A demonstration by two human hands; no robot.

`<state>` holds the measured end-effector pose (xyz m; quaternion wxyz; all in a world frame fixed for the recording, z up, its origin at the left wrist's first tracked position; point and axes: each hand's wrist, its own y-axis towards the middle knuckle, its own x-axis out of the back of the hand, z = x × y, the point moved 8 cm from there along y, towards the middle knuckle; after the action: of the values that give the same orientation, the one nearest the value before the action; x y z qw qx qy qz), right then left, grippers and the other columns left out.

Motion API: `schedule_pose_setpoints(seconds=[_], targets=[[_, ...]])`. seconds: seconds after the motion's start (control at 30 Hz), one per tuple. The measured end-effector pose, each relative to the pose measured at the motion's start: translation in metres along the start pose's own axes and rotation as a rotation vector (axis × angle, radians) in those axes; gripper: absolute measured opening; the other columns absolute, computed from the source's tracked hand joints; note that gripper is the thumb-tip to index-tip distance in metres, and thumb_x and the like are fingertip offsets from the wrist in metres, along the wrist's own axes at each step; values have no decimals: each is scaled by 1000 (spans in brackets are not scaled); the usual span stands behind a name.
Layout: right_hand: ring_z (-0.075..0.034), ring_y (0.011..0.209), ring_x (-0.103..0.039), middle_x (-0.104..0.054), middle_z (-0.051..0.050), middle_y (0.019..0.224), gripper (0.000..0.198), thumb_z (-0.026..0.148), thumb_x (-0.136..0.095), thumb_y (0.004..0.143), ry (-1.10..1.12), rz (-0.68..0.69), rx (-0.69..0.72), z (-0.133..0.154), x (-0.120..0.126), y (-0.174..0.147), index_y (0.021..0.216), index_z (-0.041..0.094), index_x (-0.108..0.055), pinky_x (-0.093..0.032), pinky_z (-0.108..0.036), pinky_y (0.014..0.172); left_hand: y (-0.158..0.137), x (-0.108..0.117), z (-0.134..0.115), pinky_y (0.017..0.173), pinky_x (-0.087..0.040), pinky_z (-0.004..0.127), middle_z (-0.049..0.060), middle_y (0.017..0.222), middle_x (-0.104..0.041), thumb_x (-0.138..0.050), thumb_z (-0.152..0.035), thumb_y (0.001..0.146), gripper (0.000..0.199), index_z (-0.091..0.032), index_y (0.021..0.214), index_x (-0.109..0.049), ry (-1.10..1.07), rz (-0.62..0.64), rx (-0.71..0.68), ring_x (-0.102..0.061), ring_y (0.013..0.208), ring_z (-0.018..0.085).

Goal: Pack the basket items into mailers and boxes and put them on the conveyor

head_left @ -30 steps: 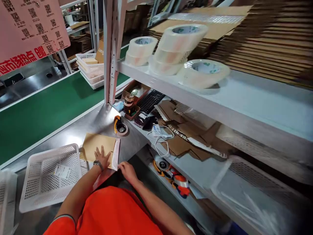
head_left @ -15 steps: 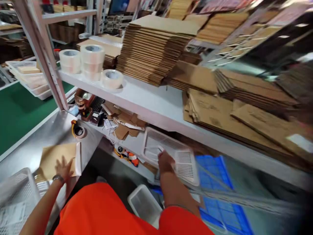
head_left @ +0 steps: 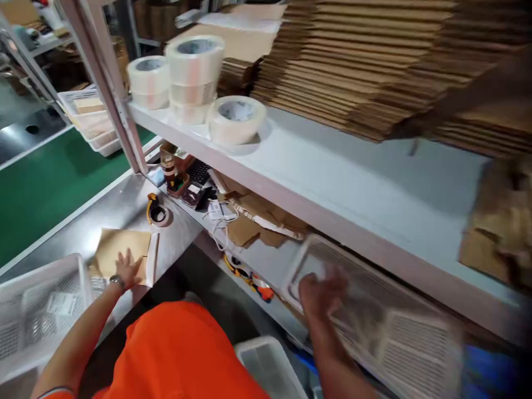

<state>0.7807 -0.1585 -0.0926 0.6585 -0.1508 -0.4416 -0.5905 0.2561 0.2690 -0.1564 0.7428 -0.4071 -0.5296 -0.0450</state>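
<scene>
My left hand (head_left: pixel 128 269) lies with fingers spread on a flat tan cardboard piece (head_left: pixel 118 246) with a pale strip along its right edge. A watch is on that wrist. The cardboard rests on the metal worktable (head_left: pixel 183 227). Over the left part of a white slotted plastic basket (head_left: pixel 415 343) on the lower shelf is my right hand (head_left: pixel 324 291). Its fingers are smeared by motion, so whether they hold anything is unclear. A tape dispenser (head_left: pixel 158 213) sits on the worktable beyond the cardboard.
Clear tape rolls (head_left: pixel 193 77) and stacked flat cardboard (head_left: pixel 353 66) occupy the upper shelf (head_left: pixel 332 172). A white basket (head_left: pixel 45 305) stands at left, another bin (head_left: pixel 270 366) below. Cables (head_left: pixel 220 216) and cardboard scraps lie on the lower shelf. Past the metal post is a green surface (head_left: pixel 54 183).
The view has swung left and closer to the shelf. My right hand has shifted within the basket area and blurred. My left hand stays on the cardboard.
</scene>
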Motion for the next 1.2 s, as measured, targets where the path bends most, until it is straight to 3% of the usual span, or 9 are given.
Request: schedule_pose_setpoints(seconds=[0.07,0.2,0.33,0.47,0.63,0.8,1.0,1.1,1.2], targets=[[-43,155,-58,-67,-32,155,56,37,-42,106,105,219,153,59,-68,-38,146,11,-71,-45,-74,132,-1,0,0,135,-27,77,18,198,-8,-91,-50,93,102,-43,182,-42,-54,-7,-4,-13,176,65],[-36,159,-59,-69,-25,161,54,31,-51,98,244,737,471,203,-202,-170,144,13,-74,-49,-56,136,1,-10,0,135,-18,83,22,197,1,-93,-49,91,110,-39,185,-37,-134,5,-46,-1,175,68],[-44,178,-30,-44,-27,184,78,31,-68,92,221,1053,673,299,-275,-278,165,6,-58,-25,-63,147,7,-23,0,135,-13,86,21,197,7,-93,-50,89,116,-39,186,-32,-185,11,-90,5,175,68],[-42,181,-22,-32,-24,191,88,42,-69,98,201,1113,746,338,-297,-312,176,10,-45,-19,-62,148,14,-37,-1,137,-8,86,19,197,10,-88,-47,92,109,-39,186,-33,-228,1,-132,6,177,64],[-45,182,-17,-25,-29,192,100,52,-69,98,68,1087,762,343,-310,-303,179,5,-37,-15,-65,147,15,-46,-3,138,-8,85,22,197,7,-83,-38,94,112,-28,189,-25,-302,-85,-198,6,177,63],[-50,179,-20,-24,-35,190,121,64,-81,83,38,1047,793,356,-321,-275,176,0,-37,-15,-67,145,8,-43,-2,137,-9,86,13,198,-1,-84,-29,97,86,-42,176,-54,-375,-81,-271,1,178,63],[-53,177,-23,-30,-37,187,133,74,-85,74,-65,1082,873,378,-331,-261,175,0,-39,-9,-67,145,0,-31,2,137,-9,86,14,198,-6,-84,-37,97,69,-38,165,-70,-445,-72,-294,0,178,63],[-54,175,-28,-36,-38,184,133,79,-85,73,-116,1100,910,385,-333,-258,173,3,-42,-12,-67,145,-4,-30,-4,138,-8,86,18,197,-6,-94,-54,88,78,-30,159,-75,-459,-106,-242,0,177,65],[-57,172,-33,-40,-40,180,130,86,-79,74,-157,1105,942,383,-338,-256,171,5,-46,-19,-71,142,-4,-31,-15,139,-12,84,21,196,-10,-103,-45,78,88,-25,158,-73,-436,-131,-197,-6,177,64]])
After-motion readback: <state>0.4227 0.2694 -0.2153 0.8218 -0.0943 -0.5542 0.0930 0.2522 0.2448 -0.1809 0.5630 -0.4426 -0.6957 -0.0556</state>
